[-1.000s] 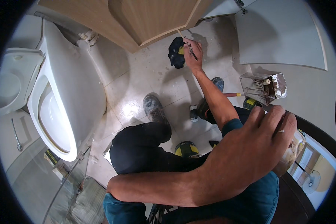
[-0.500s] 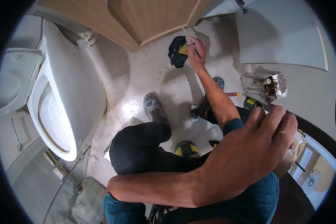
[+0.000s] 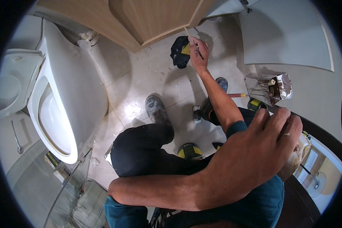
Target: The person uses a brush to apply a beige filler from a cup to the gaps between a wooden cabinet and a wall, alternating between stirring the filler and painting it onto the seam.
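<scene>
My right hand (image 3: 198, 53) is closed on a thin brush (image 3: 200, 54), its pale end at the lower edge of the wooden cabinet (image 3: 159, 21). Just left of that hand, a crumpled black-and-yellow item (image 3: 178, 53) lies on the tiled floor. My left hand (image 3: 250, 155), large in the foreground, has bent fingers wrapped round a stained, tan-coloured container (image 3: 296, 159), mostly hidden under it.
A white toilet (image 3: 83, 87) fills the left, beside a glass panel (image 3: 30, 174). At right stand a foil-lined tray (image 3: 283, 85) with tools and a pale panel (image 3: 281, 34). Green tins (image 3: 190, 151) and a small roller (image 3: 197, 114) are near my boots (image 3: 155, 108).
My right hand with the brush has shifted slightly right and up since a second ago, then very slightly back left. My left hand has stayed in place.
</scene>
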Demonstrator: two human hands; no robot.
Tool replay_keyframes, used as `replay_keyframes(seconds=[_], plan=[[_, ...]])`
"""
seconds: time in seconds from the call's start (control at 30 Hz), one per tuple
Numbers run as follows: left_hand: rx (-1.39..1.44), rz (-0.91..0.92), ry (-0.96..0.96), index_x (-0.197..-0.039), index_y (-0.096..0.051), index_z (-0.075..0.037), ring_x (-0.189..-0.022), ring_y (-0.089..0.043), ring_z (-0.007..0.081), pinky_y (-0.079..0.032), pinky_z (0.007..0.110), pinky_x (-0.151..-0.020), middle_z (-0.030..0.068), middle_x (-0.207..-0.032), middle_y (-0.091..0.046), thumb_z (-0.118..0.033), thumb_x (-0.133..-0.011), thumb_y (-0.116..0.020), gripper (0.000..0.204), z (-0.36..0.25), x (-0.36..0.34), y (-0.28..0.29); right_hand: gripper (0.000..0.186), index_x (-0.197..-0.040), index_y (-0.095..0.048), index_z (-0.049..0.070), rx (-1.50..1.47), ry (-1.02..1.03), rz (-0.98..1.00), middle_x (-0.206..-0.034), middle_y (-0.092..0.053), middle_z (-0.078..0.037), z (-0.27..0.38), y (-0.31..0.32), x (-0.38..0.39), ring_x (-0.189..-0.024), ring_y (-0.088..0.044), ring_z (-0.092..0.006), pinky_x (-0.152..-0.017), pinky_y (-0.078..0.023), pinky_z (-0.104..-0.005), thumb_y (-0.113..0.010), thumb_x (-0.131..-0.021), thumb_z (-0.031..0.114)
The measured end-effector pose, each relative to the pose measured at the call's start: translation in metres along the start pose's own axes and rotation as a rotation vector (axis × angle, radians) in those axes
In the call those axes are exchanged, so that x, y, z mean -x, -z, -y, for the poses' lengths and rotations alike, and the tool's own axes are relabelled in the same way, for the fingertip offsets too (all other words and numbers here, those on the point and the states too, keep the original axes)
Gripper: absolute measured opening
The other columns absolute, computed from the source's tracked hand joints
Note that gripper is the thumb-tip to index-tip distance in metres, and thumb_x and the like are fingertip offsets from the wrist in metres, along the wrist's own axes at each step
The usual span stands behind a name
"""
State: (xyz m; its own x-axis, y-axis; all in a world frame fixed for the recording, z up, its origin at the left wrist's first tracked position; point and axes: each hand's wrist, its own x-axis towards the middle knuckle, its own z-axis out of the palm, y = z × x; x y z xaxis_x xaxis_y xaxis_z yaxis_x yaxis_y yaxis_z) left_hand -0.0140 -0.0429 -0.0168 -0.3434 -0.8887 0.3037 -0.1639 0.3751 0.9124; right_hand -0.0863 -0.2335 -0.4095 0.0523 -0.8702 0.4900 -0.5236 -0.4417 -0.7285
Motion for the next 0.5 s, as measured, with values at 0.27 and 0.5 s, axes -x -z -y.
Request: replay_keyframes(seconds=[0.27, 0.5], plan=[[-0.041, 0.001, -0.001, -0.144, -0.05, 0.014, -0.119, -0.064, 0.0416, -0.059, 0.039, -0.102, 0.0297, -0.135, -0.056, -0.007, -0.092, -0.071, 0.06, -0.002, -0.003, 0.0, 0.027, -0.123, -0.073, 0.005, -0.02, -0.004, 0.012, -0.117, -0.078, -0.014, 0.001, -0.004, -0.004, -0.106, -0.07, -0.0342, -0.1, -0.049, -0.046, -0.068, -0.098, 0.011], [-0.017, 0.025, -0.001, -0.144, -0.049, 0.015, -0.119, -0.064, 0.041, -0.059, 0.039, -0.103, 0.0297, -0.135, -0.055, -0.005, -0.089, -0.072, 0.063, -0.001, -0.002, 0.003, 0.028, -0.125, -0.073, 0.005, -0.016, -0.028, 0.02, -0.119, -0.077, -0.014, 0.005, -0.003, 0.006, -0.11, -0.07, -0.0339, -0.101, -0.048, -0.0463, -0.067, -0.099, 0.013]])
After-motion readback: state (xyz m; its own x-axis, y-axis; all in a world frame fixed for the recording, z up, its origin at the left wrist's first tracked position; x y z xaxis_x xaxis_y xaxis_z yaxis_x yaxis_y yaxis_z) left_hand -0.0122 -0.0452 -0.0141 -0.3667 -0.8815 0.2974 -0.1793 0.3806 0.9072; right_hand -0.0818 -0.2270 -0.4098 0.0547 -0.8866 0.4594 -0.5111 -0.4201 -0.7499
